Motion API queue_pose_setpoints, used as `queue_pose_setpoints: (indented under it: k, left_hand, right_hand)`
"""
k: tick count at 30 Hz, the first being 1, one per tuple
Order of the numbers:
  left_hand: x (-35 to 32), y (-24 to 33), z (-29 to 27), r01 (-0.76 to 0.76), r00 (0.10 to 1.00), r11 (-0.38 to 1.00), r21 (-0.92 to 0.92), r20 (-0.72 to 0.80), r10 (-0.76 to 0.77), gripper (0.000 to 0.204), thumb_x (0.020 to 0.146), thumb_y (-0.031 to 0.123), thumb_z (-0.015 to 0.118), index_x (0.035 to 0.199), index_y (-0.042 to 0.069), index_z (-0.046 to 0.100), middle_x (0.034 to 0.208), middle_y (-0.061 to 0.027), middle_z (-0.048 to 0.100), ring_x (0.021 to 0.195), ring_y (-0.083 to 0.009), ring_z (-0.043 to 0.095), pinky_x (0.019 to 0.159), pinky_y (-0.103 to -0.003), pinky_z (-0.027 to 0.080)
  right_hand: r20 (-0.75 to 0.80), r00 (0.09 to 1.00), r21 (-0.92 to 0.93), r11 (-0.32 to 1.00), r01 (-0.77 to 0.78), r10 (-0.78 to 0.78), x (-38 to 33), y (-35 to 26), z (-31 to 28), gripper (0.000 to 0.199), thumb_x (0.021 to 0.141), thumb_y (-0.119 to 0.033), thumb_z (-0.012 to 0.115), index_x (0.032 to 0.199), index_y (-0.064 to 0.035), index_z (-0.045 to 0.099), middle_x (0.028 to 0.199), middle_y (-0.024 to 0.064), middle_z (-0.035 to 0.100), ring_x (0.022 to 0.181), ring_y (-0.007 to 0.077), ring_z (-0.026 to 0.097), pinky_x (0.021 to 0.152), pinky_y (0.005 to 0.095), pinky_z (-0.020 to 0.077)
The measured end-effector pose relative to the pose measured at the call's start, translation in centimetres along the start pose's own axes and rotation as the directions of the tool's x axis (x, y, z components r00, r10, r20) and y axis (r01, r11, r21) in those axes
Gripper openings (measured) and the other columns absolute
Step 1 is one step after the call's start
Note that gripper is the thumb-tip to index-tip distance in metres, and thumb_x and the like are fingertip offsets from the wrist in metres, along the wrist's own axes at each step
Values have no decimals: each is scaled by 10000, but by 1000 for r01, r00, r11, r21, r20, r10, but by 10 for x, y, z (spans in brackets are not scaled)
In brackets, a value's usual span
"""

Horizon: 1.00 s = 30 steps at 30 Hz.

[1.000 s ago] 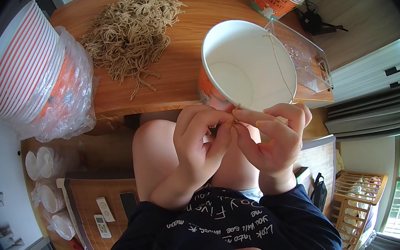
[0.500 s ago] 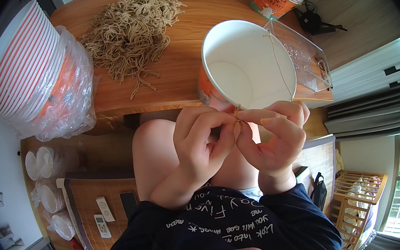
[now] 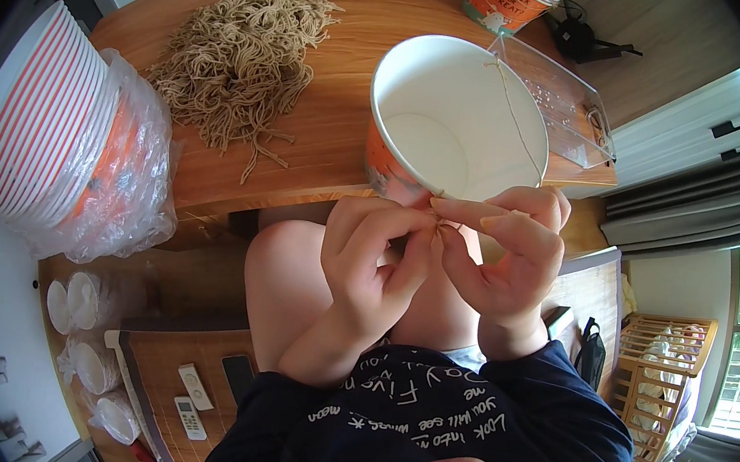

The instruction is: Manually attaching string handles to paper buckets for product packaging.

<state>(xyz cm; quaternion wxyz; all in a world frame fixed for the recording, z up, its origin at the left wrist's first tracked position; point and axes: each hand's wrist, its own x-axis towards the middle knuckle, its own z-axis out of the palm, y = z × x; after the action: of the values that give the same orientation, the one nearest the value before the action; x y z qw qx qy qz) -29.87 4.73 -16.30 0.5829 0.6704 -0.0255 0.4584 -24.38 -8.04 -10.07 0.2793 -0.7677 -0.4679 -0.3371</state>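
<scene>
Both hands meet at the near rim of a large orange paper bucket (image 3: 386,167) with a white inside, at the table's front edge. A thin tan string (image 3: 513,110) runs from the bucket's far rim, across its mouth, down to my fingers. My left hand (image 3: 376,255) pinches a bit of the string with thumb and forefinger. Close against it, my right hand (image 3: 509,251) also pinches the string, its other fingers curled. Fingertips partly hide the knotted bit of string between them.
A heap of tan strings (image 3: 243,61) lies on the wooden table (image 3: 360,2). Stacked buckets in plastic (image 3: 125,176) stand at left, more buckets (image 3: 510,5) at the far right. Beside them are a clear tray (image 3: 576,108) with small white bits and a black tool (image 3: 579,40).
My fingertips have shifted very slightly at the string by the near rim, and the bucket has moved a touch left. Both hands keep their pinch.
</scene>
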Motion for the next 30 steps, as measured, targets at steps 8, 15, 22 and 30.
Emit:
queue_pose_setpoints:
  k: [8,15,22,30]
  left_hand:
    - [1,0,2,-138,987,966,218,-47,151,235,652,-43,756,845,71,687,806,-27,610,706,-200,550,584,-292,439]
    - [-1,-1,4,-150,982,959,239,-74,172,211,670,-31,744,843,74,684,804,-27,609,705,-205,548,588,-290,440]
    - [-1,-2,4,80,996,995,-61,-22,-81,147,749,-54,692,855,37,647,813,-63,595,709,-177,542,574,-266,423]
    - [-1,-5,2,89,996,989,-120,-2,-89,133,769,-49,684,861,35,639,813,-61,594,710,-172,533,568,-266,410]
  right_hand:
    - [-19,1000,3,1000,-10,10,0,-3,0,557,707,21,773,1110,-125,417,894,-10,757,760,140,519,812,315,348]
    - [4,1000,-37,999,-6,6,3,-6,-2,573,706,25,775,1097,-122,382,877,5,757,750,145,518,807,310,348]
    - [14,997,64,995,-70,69,-1,-3,1,522,719,44,755,1058,-108,388,857,51,759,769,163,488,803,301,357]
    - [48,997,105,992,-72,67,-2,-2,1,535,747,65,719,1105,-120,367,902,65,758,788,160,482,788,298,359]
